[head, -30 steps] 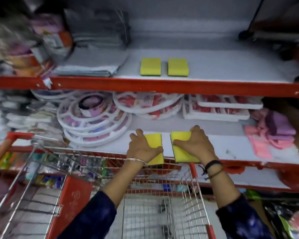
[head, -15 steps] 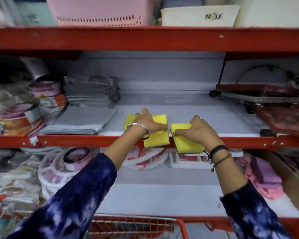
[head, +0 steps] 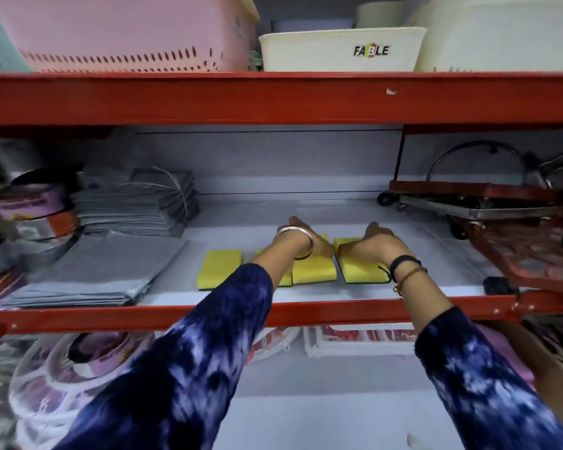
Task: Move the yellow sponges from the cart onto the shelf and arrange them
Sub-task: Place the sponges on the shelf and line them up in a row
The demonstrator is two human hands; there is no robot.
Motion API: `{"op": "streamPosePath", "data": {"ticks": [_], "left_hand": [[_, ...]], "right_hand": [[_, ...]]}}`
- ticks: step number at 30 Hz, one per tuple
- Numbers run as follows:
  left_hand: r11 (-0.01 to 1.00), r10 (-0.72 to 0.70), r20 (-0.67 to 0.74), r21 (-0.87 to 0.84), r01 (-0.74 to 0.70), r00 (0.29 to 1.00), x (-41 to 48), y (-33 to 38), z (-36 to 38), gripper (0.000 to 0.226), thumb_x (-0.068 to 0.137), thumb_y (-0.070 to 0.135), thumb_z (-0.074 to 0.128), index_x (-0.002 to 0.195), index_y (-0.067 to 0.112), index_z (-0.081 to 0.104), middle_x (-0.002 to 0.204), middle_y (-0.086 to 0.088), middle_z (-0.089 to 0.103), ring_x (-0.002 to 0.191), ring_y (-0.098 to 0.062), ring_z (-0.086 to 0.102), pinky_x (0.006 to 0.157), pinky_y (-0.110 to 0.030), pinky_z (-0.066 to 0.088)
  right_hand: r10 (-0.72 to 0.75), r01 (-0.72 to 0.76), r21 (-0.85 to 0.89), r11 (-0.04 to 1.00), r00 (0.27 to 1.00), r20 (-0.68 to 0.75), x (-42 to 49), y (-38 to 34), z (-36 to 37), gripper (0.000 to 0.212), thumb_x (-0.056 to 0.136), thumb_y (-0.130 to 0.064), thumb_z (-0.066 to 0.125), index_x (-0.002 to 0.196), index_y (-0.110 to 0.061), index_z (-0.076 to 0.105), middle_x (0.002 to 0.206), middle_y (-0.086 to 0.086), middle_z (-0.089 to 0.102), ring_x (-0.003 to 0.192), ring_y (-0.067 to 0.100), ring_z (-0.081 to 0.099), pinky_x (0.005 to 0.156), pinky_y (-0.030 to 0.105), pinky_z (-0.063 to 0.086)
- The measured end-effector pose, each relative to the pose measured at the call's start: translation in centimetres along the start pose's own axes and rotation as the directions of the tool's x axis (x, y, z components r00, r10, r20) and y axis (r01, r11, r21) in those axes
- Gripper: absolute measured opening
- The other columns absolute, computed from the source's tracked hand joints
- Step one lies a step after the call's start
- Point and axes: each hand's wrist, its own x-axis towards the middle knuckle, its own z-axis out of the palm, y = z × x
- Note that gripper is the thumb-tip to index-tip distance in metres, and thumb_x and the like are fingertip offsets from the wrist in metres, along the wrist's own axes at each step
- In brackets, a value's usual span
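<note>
Yellow sponges, 4 of them, lie flat in a row on the white shelf (head: 371,295), near its front edge, about mid-width. Far-left sponge (head: 219,268) sits free, a small gap from the next. 2nd sponge (head: 285,280) mostly hidden behind the left forearm, only a sliver shows. 3rd sponge (head: 314,269) under the left hand (head: 309,241), which lies palm down on its back part; fingers reach toward the shelf's rear, cannot tell if spread or together. 4th sponge (head: 359,267) under the right hand (head: 379,243), also palm down on top, thumb side toward the left hand, fingers look held together but tips are hard to see. 3rd and 4th sponges sit just beside each other, a thin gap between; dark green scrub layer shows along the 4th sponge's bottom edge.

Silver bangle (head: 298,240) on left wrist, black band (head: 403,263) on right wrist, blue patterned sleeves (head: 192,368) on both arms.

Stack of grey cloths (head: 111,267) at the shelf's left end. Red metal trolley (head: 475,199) at the right end. Pink basket (head: 124,30) and cream tub (head: 342,48) marked FABLE on the shelf above.
</note>
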Motion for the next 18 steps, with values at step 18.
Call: {"op": "streamPosePath", "data": {"ticks": [18], "left_hand": [[0.881, 0.330, -0.025, 0.368, -0.298, 0.944, 2.2, 0.5, 2.2, 0.043, 0.084, 0.025, 0.064, 0.119, 0.002, 0.056, 0.128, -0.017, 0.052, 0.119, -0.035, 0.054, 0.093, -0.039, 0.050]], "right_hand": [[-0.047, 0.054, -0.096, 0.994, 0.996, 0.073, 4.0, 2.8, 1.7, 0.062, 0.093, -0.051, 0.047, 0.139, -0.010, 0.043, 0.148, 0.015, 0.042, 0.133, 0.034, 0.043, 0.108, 0.041, 0.040]]}}
